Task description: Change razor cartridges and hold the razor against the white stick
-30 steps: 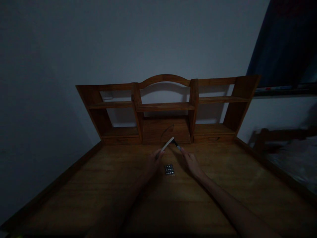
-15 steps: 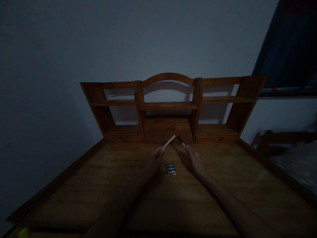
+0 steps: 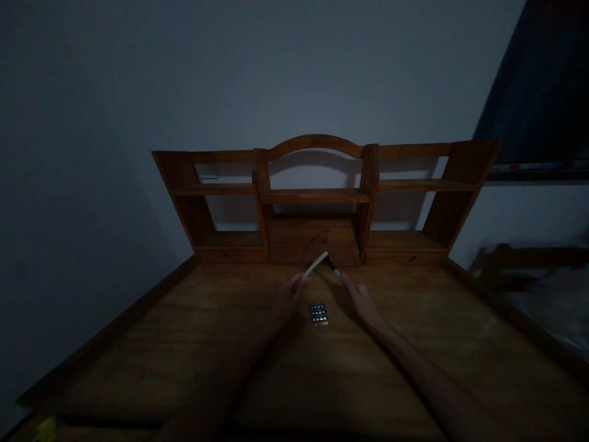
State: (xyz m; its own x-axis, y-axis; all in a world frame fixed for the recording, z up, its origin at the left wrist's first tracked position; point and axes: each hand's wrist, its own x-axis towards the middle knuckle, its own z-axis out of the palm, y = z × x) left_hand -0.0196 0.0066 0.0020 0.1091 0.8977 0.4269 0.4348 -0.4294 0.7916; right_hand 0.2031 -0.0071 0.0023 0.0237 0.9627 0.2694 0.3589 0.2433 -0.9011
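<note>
My left hand is closed around the lower end of a pale, slender, slightly curved stick, which slants up to the right. In my right hand is a slim tool with a pale handle and a small dark, razor-like head. Its head is at the tip of the stick; whether they touch I cannot tell. Below and between my hands, a small dark pack with rows of whitish marks lies on the wooden desk. The light is dim and fine detail is lost.
A wooden shelf unit with an arched top stands along the back of the desk against the wall. Raised wooden edges run along the desk's sides. Something yellow is at the lower left corner.
The tool's head moved away from the stick's tip to the right, then came back to it. The view has shifted slightly, and both hands still hold the same things.
</note>
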